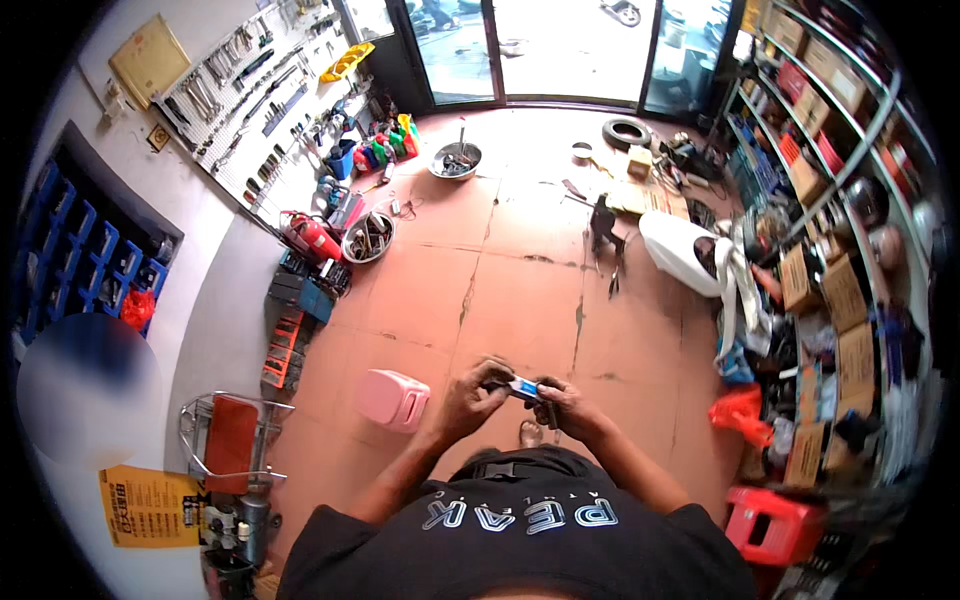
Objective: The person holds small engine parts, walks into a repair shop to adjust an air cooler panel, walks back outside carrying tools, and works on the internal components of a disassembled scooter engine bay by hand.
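Both of my hands are raised in front of my body at the lower middle. Between them is a small blue-and-white oblong object [523, 388], possibly a slim package. My left hand [474, 398] is closed at its left end, with a small dark bit at the fingertips that is too small to make out. My right hand [563, 408] is closed on the object's right end, its lower fingers curled. A pink plastic stool [393, 400] stands on the floor left of my hands.
The cracked tiled floor [517, 300] bears steel basins [455, 168], a fire extinguisher [313, 237], a white fairing [675, 255] and a tyre [626, 133]. A tool pegboard [230, 110] hangs left. Shelves with boxes [840, 300] line the right. A red stool [770, 525] sits lower right.
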`<state>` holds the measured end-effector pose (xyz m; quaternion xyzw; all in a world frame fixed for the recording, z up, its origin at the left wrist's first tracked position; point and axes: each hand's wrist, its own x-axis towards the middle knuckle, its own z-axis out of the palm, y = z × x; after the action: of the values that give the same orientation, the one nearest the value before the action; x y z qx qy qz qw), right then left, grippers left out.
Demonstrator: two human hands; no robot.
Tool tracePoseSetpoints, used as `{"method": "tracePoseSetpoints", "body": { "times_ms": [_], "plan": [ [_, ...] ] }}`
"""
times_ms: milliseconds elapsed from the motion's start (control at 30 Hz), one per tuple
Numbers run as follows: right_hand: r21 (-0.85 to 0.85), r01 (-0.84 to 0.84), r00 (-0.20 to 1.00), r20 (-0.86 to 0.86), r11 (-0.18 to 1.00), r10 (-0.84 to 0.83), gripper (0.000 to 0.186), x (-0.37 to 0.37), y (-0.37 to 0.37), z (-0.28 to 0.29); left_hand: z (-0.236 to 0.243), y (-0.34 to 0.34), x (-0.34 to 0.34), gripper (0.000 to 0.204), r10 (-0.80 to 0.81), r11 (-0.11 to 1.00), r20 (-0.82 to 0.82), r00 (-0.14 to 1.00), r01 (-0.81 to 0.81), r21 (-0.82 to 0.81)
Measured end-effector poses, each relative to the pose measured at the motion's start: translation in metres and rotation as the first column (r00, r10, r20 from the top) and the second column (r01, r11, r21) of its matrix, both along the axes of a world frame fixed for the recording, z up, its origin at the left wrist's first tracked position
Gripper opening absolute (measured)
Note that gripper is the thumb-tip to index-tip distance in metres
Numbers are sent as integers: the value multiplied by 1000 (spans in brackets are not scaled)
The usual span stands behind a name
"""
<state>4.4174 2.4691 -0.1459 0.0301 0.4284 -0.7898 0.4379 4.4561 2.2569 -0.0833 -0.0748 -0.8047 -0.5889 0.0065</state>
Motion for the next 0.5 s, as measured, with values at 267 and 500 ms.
{"method": "tracePoseSetpoints", "body": {
  "times_ms": [267,500],
  "plan": [
    [309,-260,863,-350,915,364,27,-251,-69,22,-19,-78,-202,13,289,872,192,938,-341,352],
    [441,-22,708,-627,897,325,24,-466,-95,13,-15,-110,-451,13,136,916,248,959,-217,336]
  ]
}}
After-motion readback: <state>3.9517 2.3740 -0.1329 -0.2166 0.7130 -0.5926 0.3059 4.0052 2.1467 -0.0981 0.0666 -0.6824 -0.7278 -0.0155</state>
